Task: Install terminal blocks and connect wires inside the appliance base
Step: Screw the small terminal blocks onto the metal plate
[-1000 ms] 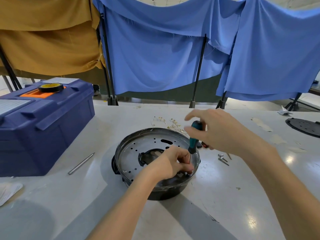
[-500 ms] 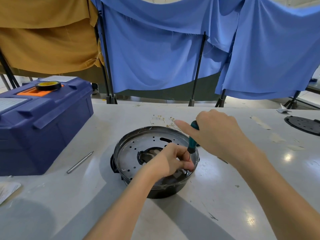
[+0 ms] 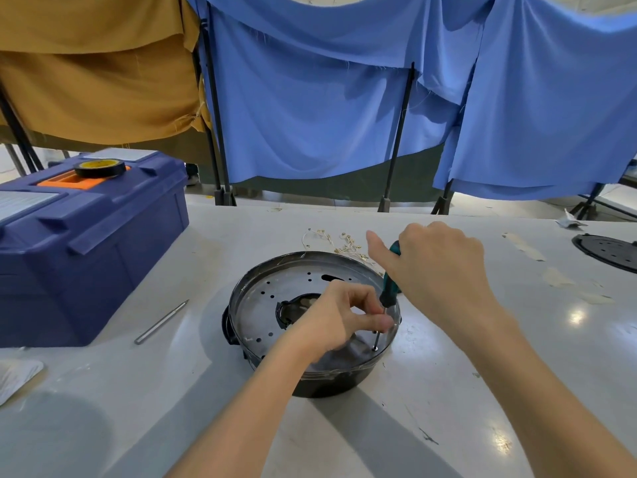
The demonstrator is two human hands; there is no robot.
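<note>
Base: the appliance base [image 3: 327,384] sits in the middle of the table [image 3: 138,408], open side up, right in front of you.
Right hand: your right hand [image 3: 437,267] is wrapped around the green handle of the screwdriver [image 3: 389,288], forefinger stretched out.
Left hand: your left hand [image 3: 344,319] reaches into the base and pinches the thin shaft to steady it.
Tip: the blade stands on a screw [image 3: 374,348] close to the near-right wall of the base.
Done so far: you appear to be on a fastening step. Your left hand hides what the screw holds, so I cannot tell whether a terminal block is seated.
Left to do: the wires [image 3: 341,241] lie loose on the table behind the base, so the connecting looks undone.
Tight edge: the screw is just beside the wall, so keep the shaft near upright.
Left side: the toolbox [image 3: 86,243] with a tape roll [image 3: 100,167] on top stands well apart; a metal rod [image 3: 162,320] lies between it and the base.
Right side: bare tabletop lies between the base and a black disc [image 3: 610,251] at the far edge.
</note>
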